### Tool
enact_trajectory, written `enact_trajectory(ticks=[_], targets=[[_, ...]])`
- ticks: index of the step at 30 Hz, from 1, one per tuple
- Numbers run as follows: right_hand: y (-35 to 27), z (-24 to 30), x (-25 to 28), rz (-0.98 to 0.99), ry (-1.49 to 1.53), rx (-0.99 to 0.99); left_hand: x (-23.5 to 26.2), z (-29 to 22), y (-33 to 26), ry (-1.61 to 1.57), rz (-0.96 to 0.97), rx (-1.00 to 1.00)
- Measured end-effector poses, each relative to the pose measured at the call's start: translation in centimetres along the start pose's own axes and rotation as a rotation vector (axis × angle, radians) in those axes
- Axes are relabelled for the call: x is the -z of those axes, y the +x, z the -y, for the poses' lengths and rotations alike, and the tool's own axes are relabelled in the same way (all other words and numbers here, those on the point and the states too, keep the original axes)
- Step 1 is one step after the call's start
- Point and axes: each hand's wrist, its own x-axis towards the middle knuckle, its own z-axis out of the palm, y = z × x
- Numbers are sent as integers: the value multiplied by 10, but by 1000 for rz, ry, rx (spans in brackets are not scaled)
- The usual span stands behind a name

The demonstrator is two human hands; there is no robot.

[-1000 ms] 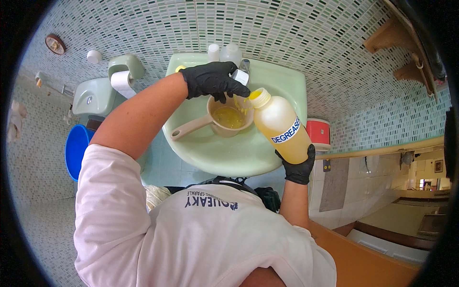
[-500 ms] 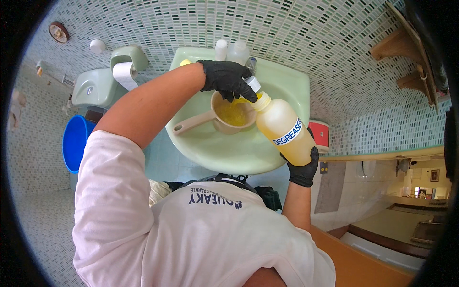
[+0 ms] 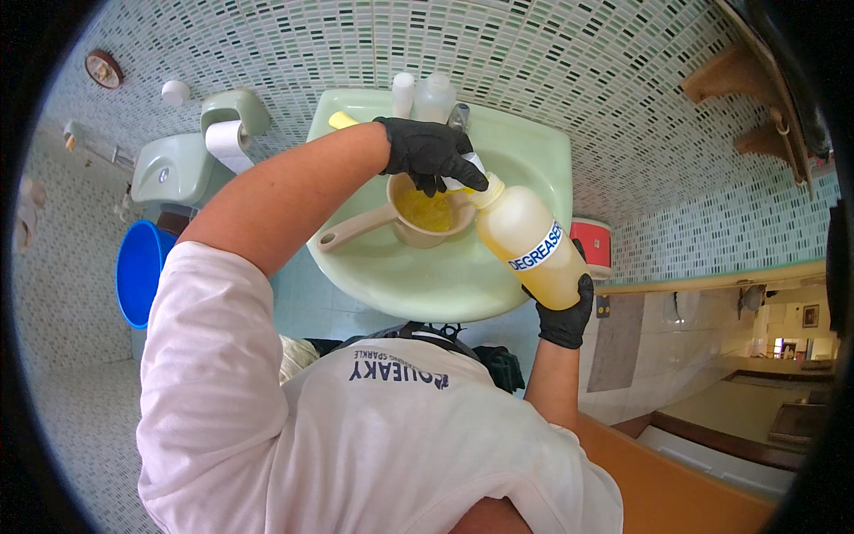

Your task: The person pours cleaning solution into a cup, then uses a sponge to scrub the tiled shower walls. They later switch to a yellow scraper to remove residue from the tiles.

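Note:
My left hand [image 3: 429,151], in a black glove, pinches a white bottle cap [image 3: 469,166] right beside the neck of a translucent plastic bottle [image 3: 523,216]. Whether the cap touches the mouth is hard to tell. Yellow liquid shows inside the bottle, which leans with its mouth up and to the left. My right hand [image 3: 569,313], also black-gloved, grips the bottle's base. Below my left hand, a beige dipper [image 3: 414,235] with yellow foamy liquid [image 3: 423,210] sits in the pale green sink [image 3: 445,298], its handle pointing left. My left fingers partly hide the dipper's rim.
Along the sink's back edge stand a white bottle [image 3: 403,93], a clear bottle [image 3: 436,98] and a metal tap [image 3: 459,116]. A yellow object [image 3: 341,119] lies at the back left corner. A toilet-paper roll [image 3: 227,141], toilet [image 3: 173,169] and blue bucket [image 3: 142,276] are left; a red-and-white container [image 3: 592,245] is right.
My left hand has brought the cap down closer to the bottle's mouth. My right hand keeps its hold on the base. The whole view has shifted slightly.

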Motion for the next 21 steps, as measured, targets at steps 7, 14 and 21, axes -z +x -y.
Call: enact_trajectory(ticks=[7, 14, 21], targets=[[6, -6, -4, 21, 89, -43, 0, -6, 13, -57, 8, 85], [10, -10, -15, 2, 138, -68, 17, -7, 27, 316, 4, -41], [13, -17, -18, 13, 152, -79, 14, 0, 38, 461, 51, -22]])
